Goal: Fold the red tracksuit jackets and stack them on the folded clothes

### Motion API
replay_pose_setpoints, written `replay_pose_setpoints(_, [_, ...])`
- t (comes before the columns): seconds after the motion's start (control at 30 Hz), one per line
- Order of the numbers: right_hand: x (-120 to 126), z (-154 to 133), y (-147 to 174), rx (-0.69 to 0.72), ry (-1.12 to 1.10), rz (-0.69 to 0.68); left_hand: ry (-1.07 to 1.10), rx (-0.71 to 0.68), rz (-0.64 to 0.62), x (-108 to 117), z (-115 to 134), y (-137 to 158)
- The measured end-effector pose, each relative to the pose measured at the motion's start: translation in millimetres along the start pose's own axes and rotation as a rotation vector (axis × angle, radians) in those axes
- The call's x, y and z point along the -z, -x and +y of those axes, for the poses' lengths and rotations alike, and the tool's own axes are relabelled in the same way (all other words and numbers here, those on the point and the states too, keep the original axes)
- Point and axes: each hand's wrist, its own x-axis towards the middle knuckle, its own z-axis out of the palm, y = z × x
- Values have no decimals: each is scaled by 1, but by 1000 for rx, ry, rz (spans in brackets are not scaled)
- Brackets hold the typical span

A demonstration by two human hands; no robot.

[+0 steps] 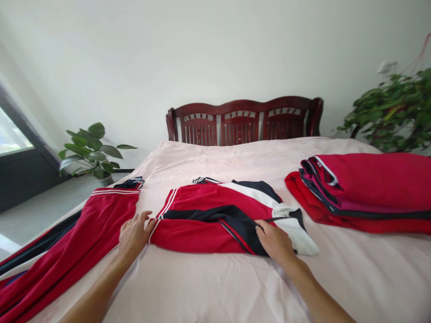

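A red, navy and white track jacket [208,233] lies on the bed in front of me, with its near side folded over the middle. Its striped hem points left and its white collar [308,237] points right. My left hand [134,233] is closed on the near corner of the hem, thumb on top. At the shoulder end, my right hand [276,242] pinches the navy cloth near the collar. The fingertips under the cloth are hidden on both sides.
Several folded red, navy and magenta garments [377,179] are stacked at right. More red and navy clothes [97,224] lie along the left edge of the pale pink bedsheet [242,287]. A dark wooden headboard [242,107] stands behind, with leafy plants [90,150] on both sides.
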Motion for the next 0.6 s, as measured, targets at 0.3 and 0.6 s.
replay_pose_setpoints(0.3, [5, -3, 0, -2, -51, -43, 125, -59, -197, -1, 26, -36])
replay_pose_setpoints(0.6, [3, -5, 3, -15, -67, 2, 1061, 300, -46, 24, 42, -90])
